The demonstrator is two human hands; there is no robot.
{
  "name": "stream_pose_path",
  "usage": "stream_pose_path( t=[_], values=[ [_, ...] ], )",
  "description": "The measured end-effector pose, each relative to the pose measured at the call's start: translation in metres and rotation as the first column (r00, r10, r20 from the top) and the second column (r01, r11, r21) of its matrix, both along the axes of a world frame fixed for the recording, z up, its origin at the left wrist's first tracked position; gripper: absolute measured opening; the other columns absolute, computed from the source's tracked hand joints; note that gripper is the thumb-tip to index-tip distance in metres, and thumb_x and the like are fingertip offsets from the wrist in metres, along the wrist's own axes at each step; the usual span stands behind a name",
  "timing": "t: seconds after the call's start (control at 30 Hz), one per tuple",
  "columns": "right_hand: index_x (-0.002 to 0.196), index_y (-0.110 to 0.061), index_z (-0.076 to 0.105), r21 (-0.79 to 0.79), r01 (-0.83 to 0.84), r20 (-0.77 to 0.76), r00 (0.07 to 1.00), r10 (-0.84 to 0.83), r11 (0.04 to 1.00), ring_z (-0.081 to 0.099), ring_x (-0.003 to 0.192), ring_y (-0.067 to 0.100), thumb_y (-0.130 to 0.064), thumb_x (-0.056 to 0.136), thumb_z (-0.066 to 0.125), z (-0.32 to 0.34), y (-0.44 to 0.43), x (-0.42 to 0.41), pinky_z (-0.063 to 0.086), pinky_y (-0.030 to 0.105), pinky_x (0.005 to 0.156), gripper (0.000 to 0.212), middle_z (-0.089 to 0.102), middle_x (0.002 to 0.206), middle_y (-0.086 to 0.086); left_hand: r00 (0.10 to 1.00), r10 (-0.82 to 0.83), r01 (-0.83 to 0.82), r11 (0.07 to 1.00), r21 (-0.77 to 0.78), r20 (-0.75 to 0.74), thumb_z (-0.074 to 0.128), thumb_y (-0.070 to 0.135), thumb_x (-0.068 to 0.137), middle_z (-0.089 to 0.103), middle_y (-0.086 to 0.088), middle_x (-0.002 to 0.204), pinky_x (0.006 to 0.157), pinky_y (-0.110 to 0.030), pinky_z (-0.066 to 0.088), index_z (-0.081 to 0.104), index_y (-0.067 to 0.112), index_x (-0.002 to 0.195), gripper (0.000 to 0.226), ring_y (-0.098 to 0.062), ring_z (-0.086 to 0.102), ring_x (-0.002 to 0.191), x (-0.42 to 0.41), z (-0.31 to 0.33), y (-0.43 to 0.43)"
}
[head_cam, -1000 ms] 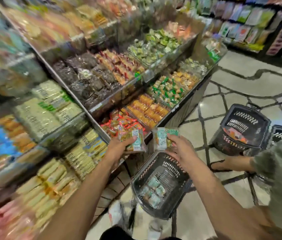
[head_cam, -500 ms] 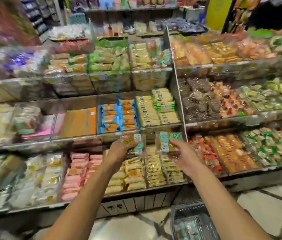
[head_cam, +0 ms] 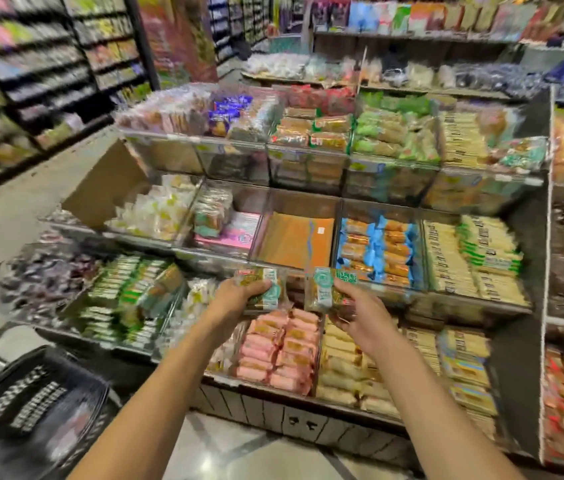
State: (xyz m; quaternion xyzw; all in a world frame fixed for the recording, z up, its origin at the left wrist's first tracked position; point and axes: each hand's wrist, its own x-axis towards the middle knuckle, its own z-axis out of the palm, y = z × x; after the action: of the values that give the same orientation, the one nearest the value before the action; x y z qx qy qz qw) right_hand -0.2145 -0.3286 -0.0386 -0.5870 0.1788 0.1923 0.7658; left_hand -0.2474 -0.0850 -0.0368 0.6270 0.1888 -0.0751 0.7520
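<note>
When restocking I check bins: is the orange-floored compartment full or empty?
Empty: the orange-floored compartment shows only a flat orange surface, with no packets lying on it.

Left packet (head_cam: 262, 289) just beside right packet (head_cam: 329, 289), both before the display shelves (head_cam: 294, 421); basket (head_cam: 31, 410) on floor (head_cam: 232, 457), far left

Can't read the print on the left packet (head_cam: 267, 289) or the right packet (head_cam: 328, 289), it's way too smeared. The left hand (head_cam: 235, 301) hides one's near corner and the right hand (head_cam: 360, 315) the other's bottom edge. The black basket (head_cam: 41, 400) is blurry and cut off by the picture's left edge.
</note>
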Motion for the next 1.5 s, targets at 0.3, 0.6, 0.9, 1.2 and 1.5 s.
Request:
stream_pose_path(
  t=[0.3,0.6,0.9,1.2,1.5],
  values=[
    [0.122,-0.017,0.072,-0.01,-0.131,-0.012,0.991,0.131,0.991,0.073,0.102,0.019,-0.035,0.085,0.084,-0.018,0.106,0.046,0.056,0.035,0.08,0.042,0.08,0.107,0.001,0.994,0.107,-0.106,0.994,0.033,-0.033,0.081,0.023,0.09,0.075,-0.023,0.114,0.081,-0.039,0.055,0.073,-0.004,0.116,0.038,-0.033,0.07,0.093,0.007,-0.005,0.102],
    [0.131,-0.017,0.054,-0.069,-0.303,-0.016,0.953,0.303,0.951,0.063,0.121,0.025,-0.052,0.069,0.093,-0.03,0.187,0.117,0.046,0.053,0.113,0.082,0.066,0.131,0.002,0.966,0.245,-0.244,0.969,0.024,-0.077,0.078,0.017,0.092,0.076,-0.013,0.085,0.047,-0.023,0.05,0.07,0.001,0.102,0.021,-0.018,0.069,0.057,0.04,-0.01,0.165],
    [0.143,-0.02,0.053,-0.077,-0.306,0.013,0.951,0.308,0.949,0.066,0.122,0.028,-0.055,0.067,0.093,-0.055,0.233,0.17,0.061,0.048,0.096,0.093,0.065,0.139,0.002,0.967,0.241,-0.242,0.97,0.006,-0.085,0.081,0.024,0.09,0.075,-0.012,0.087,0.049,-0.025,0.051,0.063,0.0,0.108,0.035,-0.018,0.066,0.059,0.084,-0.034,0.211],
    [0.152,-0.01,0.042,-0.118,-0.132,0.055,0.989,0.139,0.984,0.065,0.105,0.012,-0.03,0.091,0.082,-0.067,0.279,0.204,0.065,0.036,0.078,0.075,0.052,0.145,0.001,0.982,0.158,-0.156,0.987,0.036,-0.1,0.081,0.025,0.089,0.078,-0.015,0.1,0.059,-0.029,0.054,0.067,0.003,0.115,0.036,-0.021,0.073,0.071,0.155,-0.067,0.284],
    [0.111,-0.024,0.052,-0.791,-0.019,0.227,0.919,0.322,0.612,0.066,0.081,0.02,-0.041,0.09,0.08,-0.092,0.346,0.234,0.052,0.037,0.061,0.038,0.065,0.107,-0.005,0.986,0.099,-0.099,0.995,0.008,-0.136,0.083,0.021,0.088,0.078,-0.016,0.11,0.084,-0.043,0.063,0.069,0.001,0.118,0.039,-0.033,0.077,0.097,0.208,-0.098,0.338]
  ],
)
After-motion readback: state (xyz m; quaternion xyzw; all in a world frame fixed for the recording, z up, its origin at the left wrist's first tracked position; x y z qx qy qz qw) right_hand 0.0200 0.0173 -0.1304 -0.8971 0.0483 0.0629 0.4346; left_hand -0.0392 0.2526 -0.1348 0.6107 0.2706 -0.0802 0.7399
